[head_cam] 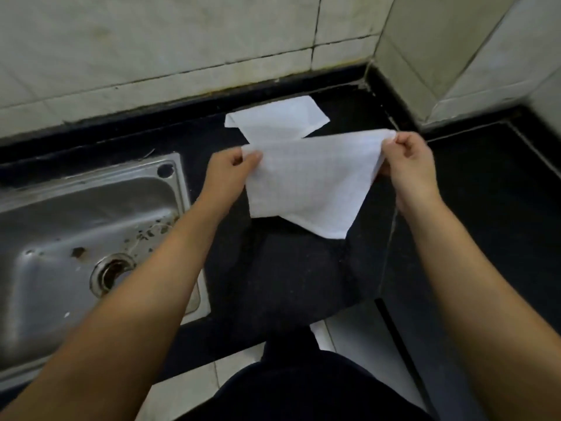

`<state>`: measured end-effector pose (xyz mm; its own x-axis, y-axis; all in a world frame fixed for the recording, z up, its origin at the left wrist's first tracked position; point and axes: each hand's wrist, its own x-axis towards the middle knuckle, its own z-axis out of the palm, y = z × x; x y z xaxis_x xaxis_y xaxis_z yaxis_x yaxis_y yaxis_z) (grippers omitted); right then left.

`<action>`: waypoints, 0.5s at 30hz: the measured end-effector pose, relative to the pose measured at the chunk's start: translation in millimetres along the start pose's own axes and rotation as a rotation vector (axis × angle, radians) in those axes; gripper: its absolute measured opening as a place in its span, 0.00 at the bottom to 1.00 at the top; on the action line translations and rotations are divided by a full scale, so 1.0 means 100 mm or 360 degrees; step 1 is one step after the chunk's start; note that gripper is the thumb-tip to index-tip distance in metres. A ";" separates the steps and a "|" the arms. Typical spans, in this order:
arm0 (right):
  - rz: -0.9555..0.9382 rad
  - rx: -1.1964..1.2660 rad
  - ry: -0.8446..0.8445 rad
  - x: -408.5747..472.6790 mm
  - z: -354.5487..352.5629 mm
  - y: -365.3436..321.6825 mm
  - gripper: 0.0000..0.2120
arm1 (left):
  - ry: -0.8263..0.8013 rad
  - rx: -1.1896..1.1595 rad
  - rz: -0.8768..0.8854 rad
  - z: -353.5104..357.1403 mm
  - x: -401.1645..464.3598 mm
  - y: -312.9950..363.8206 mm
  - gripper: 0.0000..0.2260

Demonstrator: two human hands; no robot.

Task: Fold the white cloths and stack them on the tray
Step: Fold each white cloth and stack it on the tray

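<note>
A person is holding a white, thin fabric cloth up above the black stone tabletop, stretched between both hands. The left hand is pinching the cloth's upper left corner, with the fingers curled round the edge and the thumb lying on top. The right hand is gripping the upper right corner, its fingers curled over the fabric. The cloth is hanging in a rough triangle, its top edge running nearly straight from hand to hand and its lower point drooping toward the right, clear of the tabletop. A second white cloth, already folded flat, is lying on the tabletop just behind the held one, near the tiled wall; the held cloth is overlapping its near edge in this view. A dull stainless steel sink with a round drain is sitting sunk into the tabletop to the left, partly under the left forearm. Pale floor tiles are showing below the tabletop's front edge.
</note>
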<state>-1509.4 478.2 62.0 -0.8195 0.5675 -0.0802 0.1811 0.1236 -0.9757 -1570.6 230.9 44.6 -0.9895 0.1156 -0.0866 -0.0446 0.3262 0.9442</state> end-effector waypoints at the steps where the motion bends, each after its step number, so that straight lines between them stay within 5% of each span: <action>1: -0.0030 0.0036 0.0045 0.07 -0.02 -0.11 0.06 | 0.0016 -0.0017 0.0049 0.02 0.08 0.14 0.05; 8: -0.0225 0.0252 0.0160 -0.03 -0.36 -0.43 0.05 | -0.0099 -0.0492 0.0272 0.07 0.14 0.59 0.06; 12: -0.0063 0.0017 0.0000 -0.28 -0.48 0.24 0.06 | -0.0387 -0.0320 -0.0012 0.10 -0.18 -0.03 0.08; 15: 0.0216 -0.0260 -0.0243 -0.59 -0.51 0.84 0.03 | -0.0624 0.0139 -0.0309 0.10 -0.43 -0.55 0.04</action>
<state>-1418.4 496.6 -4.8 -0.8520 0.4600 -0.2501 0.3703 0.1918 -0.9089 -1524.5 217.5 -7.3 -0.8363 0.3856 -0.3897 -0.1962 0.4533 0.8695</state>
